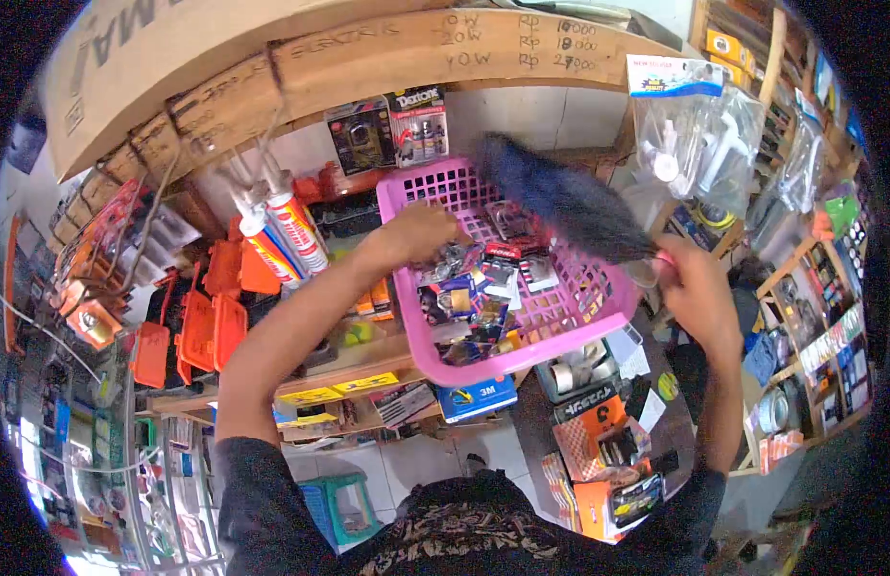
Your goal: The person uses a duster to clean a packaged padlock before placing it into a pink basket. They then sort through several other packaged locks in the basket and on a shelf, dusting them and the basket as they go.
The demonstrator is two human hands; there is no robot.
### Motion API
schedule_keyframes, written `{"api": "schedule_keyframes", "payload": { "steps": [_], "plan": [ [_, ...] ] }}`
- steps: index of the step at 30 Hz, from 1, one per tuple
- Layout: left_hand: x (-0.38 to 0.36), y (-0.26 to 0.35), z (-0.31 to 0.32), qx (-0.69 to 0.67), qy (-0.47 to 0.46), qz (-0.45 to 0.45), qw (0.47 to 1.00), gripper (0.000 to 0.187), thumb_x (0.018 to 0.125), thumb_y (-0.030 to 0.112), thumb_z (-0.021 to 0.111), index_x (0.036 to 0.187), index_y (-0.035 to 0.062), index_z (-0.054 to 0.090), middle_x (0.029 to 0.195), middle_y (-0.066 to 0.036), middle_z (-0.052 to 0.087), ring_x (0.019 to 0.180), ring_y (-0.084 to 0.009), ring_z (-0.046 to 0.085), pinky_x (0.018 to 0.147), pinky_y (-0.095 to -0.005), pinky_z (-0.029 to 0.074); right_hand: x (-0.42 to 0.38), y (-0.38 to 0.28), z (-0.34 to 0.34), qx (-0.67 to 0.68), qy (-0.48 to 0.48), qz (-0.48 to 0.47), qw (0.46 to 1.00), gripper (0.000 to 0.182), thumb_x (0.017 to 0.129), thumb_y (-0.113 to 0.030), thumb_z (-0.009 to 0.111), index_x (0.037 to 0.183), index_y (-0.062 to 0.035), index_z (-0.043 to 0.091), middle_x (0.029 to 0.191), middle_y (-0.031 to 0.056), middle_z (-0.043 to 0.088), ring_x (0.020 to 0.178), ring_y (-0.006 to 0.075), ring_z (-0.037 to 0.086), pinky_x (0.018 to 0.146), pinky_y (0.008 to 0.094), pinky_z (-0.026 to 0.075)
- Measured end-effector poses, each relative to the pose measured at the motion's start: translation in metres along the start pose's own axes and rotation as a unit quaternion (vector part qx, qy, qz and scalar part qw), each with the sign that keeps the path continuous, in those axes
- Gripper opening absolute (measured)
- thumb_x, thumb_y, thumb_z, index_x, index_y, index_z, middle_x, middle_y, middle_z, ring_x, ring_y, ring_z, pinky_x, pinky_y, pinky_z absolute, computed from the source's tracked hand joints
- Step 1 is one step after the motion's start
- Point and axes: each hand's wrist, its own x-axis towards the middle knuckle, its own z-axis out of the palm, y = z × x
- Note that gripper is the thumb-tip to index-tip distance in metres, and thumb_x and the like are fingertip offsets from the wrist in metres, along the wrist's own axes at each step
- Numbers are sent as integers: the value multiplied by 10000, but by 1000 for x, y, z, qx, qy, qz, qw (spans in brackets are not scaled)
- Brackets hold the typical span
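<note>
A pink plastic basket with a lattice wall sits tilted on the shelf, holding many small packaged items mostly at its left side. Over the basket's left rim reaches my left hand, its fingers curled down by the small packets; what they hold, if anything, is hidden. My right hand is closed around the pink-red handle of a dark feathery duster, which is blurred and extends up and left over the basket's back right part.
Silicone tubes and orange bins stand at the left. Behind the basket are boxed goods under a wooden beam. Plastic bags hang at the right. A blue 3M box lies below, with a green stool on the floor.
</note>
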Motion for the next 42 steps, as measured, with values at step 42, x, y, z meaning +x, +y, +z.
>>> {"api": "schedule_keyframes", "payload": {
  "steps": [42],
  "plan": [
    [42,-79,-6,-236,109,-35,965,219,948,222,549,1035,28,602,929,-139,653,843,-217,628,741,-378,497,-57,109,58,273,39,122,953,338,937,-201,618,1219,-23,563,884,-4,528,730,75,453,649,229,398]
  ]
}}
